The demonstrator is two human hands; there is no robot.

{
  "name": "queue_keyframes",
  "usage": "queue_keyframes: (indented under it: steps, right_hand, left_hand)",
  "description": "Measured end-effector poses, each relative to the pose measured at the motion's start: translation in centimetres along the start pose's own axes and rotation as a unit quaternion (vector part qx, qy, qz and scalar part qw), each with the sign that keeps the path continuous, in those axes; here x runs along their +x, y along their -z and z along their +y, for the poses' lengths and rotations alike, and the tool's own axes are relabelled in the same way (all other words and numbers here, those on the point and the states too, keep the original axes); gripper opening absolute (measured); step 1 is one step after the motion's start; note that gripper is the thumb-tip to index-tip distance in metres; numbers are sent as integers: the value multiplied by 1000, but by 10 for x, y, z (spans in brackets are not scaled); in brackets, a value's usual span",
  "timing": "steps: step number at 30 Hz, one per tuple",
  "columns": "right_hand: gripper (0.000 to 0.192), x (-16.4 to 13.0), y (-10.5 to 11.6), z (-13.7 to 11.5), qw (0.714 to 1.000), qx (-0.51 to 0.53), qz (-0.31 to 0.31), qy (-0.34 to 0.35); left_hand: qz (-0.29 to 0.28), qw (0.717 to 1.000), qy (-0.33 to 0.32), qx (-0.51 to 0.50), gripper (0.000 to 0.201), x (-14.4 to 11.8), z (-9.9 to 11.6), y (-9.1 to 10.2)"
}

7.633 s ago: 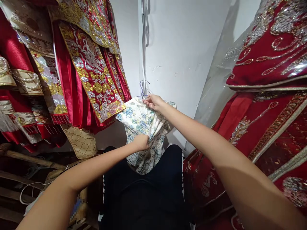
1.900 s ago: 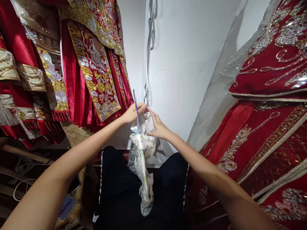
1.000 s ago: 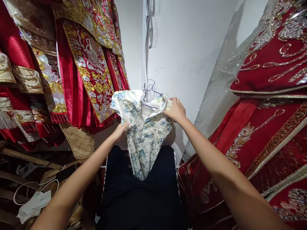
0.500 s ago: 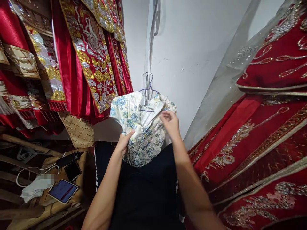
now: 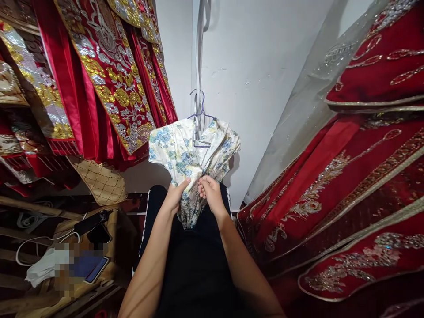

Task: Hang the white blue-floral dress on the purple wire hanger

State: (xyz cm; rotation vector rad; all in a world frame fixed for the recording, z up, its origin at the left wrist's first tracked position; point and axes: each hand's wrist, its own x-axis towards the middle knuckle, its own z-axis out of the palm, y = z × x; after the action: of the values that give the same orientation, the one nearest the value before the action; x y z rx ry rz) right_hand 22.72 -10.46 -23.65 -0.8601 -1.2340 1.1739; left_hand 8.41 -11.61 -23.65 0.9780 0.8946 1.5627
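A cream garment with a blue flower print [image 5: 179, 150] hangs on a thin purple wire hanger [image 5: 198, 110] in front of the white wall. My left hand [image 5: 176, 195] and my right hand [image 5: 209, 194] sit side by side at its middle, both pinching the gathered cloth below the collar. The lower end of the garment hangs down between my wrists over a black fabric-covered surface [image 5: 195, 269].
Red robes with gold and silver embroidery [image 5: 109, 79] hang at the left. More red embroidered cloth [image 5: 351, 176] under a sheer cover fills the right. A wooden shelf at the lower left holds phones [image 5: 94, 234], a white cable and a crumpled white cloth [image 5: 43, 269].
Both hands have dropped from the garment's shoulders to its middle and come together, bunching the cloth. The garment now hangs open at the collar on the hanger.
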Motion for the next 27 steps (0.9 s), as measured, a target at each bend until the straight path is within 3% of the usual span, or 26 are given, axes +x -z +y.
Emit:
queue_keyframes:
  steps: [2,4,6,8,9,11,13,15,20,27]
  right_hand:
    - [23,-5,4,-3,999,4,40,22]
    - [24,-11,4,-3,997,13,68,36]
    - [23,-15,1,-2,997,17,66,31]
    - [23,-19,-1,-1,998,16,52,18]
    - [22,-20,-1,-1,999,14,43,12]
    - [22,-21,0,-2,1000,7,27,1]
    - [22,-21,4,-4,1000,-6,17,-6]
    - [23,-21,10,-7,999,-31,5,-17]
    - [24,-23,14,-16,996,-79,-34,-36]
    - [23,-22,7,-17,995,-87,-48,-25]
  left_hand:
    - [19,999,-26,10,59,-1,0,-1]
    - [115,986,-110,49,57,-3,0,-1]
    - [235,935,-230,131,58,-6,-2,-1]
    - [283,872,-326,229,62,-11,-6,-4]
    - [266,854,-352,275,60,-13,-10,-7]
    - [177,850,-366,335,50,-17,-20,-15]
    - [75,877,-340,332,40,-19,-30,-25]
    - [21,910,-304,282,43,-20,-38,-34]
    - [-18,945,-257,200,54,-20,-43,-37]
    - [-18,951,-240,193,62,-21,-49,-28]
